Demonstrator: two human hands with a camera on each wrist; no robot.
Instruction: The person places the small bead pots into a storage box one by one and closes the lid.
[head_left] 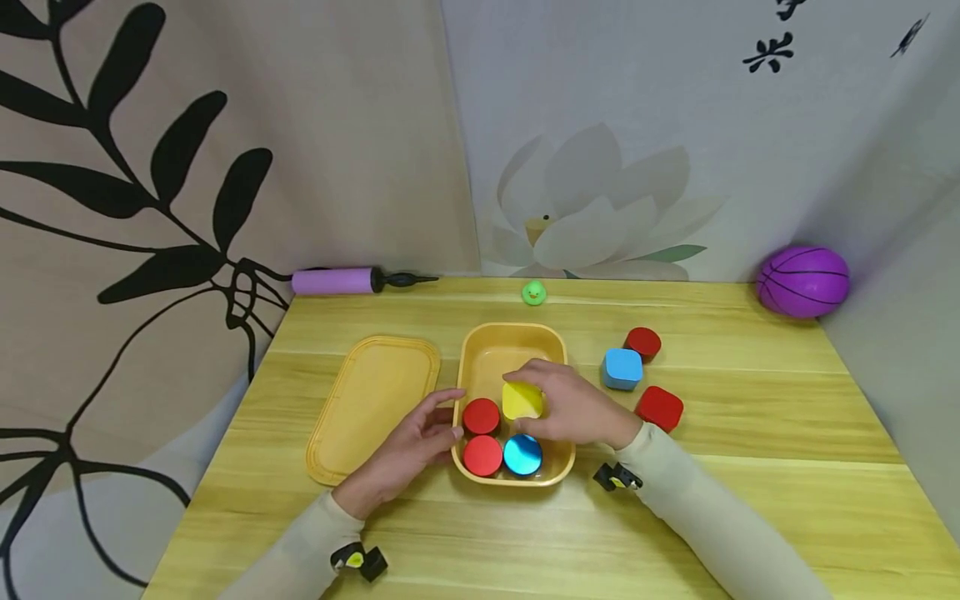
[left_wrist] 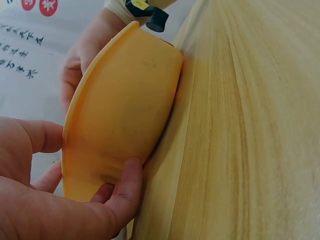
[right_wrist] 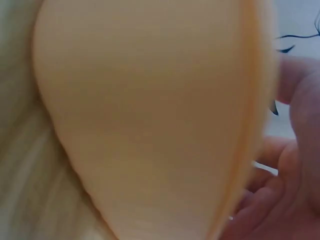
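Observation:
My right hand [head_left: 573, 404] pinches a yellow block [head_left: 522, 401] between thumb and fingers, inside an orange-yellow plastic box [head_left: 512, 333]. Two red round blocks [head_left: 482, 456] and a shiny blue round one [head_left: 522, 455] lie in the near part of the box. At the box's left side my left hand [head_left: 408, 450] holds on, with fingertips at the rim. The left wrist view has its lower fingers [left_wrist: 131, 182] against the outer wall. In the right wrist view the box wall is blurred and hides the yellow block.
Left of the box lies a matching flat lid [head_left: 378, 400]. To the right are a red round block [head_left: 642, 343], a blue block [head_left: 622, 369] and a red block [head_left: 661, 408]. Along the back edge sit a purple pump [head_left: 333, 282], a green toy duck [head_left: 533, 292] and a purple ball [head_left: 803, 282].

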